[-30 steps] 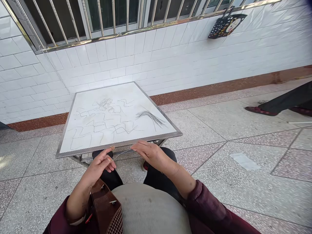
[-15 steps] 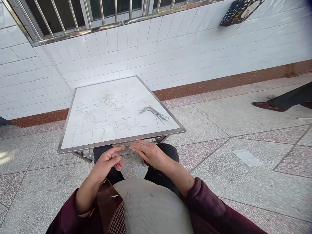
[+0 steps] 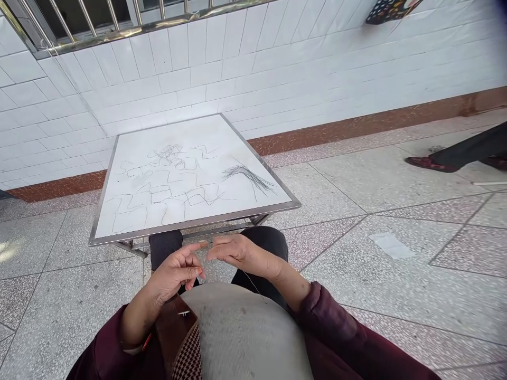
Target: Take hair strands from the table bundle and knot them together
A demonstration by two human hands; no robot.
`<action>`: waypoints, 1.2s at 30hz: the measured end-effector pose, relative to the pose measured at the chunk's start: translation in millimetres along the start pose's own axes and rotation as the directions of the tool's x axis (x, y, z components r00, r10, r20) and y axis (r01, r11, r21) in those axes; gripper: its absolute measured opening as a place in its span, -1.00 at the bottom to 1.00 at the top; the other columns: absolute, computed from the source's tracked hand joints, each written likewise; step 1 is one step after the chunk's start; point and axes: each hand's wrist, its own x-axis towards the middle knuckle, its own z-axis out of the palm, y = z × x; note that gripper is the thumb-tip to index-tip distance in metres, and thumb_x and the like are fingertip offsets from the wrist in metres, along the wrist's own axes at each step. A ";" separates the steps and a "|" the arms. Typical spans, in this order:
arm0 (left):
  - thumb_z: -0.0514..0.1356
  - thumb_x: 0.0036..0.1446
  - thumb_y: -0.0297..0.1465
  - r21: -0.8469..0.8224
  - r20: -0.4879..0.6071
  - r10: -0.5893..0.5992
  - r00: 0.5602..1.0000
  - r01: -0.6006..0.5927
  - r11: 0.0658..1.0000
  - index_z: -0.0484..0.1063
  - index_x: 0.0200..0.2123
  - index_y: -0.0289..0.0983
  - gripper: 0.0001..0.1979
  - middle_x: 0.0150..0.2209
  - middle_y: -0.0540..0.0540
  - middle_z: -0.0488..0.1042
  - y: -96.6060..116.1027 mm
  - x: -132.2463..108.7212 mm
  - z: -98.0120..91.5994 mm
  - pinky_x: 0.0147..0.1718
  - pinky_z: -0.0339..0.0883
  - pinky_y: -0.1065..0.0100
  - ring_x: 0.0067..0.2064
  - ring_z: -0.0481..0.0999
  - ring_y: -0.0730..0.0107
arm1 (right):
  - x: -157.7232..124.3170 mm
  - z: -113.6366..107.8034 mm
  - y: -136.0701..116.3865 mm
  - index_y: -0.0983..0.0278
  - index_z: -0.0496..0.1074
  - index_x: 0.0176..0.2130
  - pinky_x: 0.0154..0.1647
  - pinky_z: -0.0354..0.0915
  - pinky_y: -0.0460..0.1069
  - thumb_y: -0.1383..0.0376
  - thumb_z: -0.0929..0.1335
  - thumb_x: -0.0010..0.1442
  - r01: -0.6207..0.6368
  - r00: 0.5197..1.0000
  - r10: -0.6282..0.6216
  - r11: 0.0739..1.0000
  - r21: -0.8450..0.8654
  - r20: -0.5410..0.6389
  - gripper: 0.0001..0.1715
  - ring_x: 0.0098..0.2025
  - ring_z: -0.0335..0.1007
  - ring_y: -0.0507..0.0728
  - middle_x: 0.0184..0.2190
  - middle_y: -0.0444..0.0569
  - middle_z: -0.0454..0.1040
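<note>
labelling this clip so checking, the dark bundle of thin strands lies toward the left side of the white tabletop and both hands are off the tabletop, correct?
Not quite: the head view shows the dark bundle of thin strands toward the right side of the white tabletop. The left hand and right hand are both off it, as you say.

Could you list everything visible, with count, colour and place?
Table: one, white, ahead
Bent strands: many, dark, across table
Strand bundle: one, dark, table's right
Strand tangle: one, dark, table's back
Thin strand: one, pale, below centre
Barred window: one, silver bars, upper left
Tiled wall: one, white, behind table
Floor: one, greyish speckled, below
Patterned item: one, mostly black, top right
Sheet: one, white, floor right
Another person's shoes: two, dark red, right edge
Clasped item: one, brown, bottom
Sleeves: two, maroon, bottom
Left hand, right hand: one each, bare, centre
</note>
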 end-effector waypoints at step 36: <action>0.21 0.16 -0.33 0.676 -0.128 0.296 0.946 -0.135 0.724 0.29 0.22 -0.14 -0.47 -0.28 -0.05 0.51 61.5 15.2 18.8 -0.28 0.26 0.33 -0.32 0.41 0.38 | 9.5 1.9 -13.8 0.23 0.42 -0.17 -0.26 0.36 -0.06 0.32 0.21 0.37 -0.189 0.958 0.149 0.971 -0.150 -0.244 -0.80 -0.27 0.47 0.07 -0.29 -0.04 0.53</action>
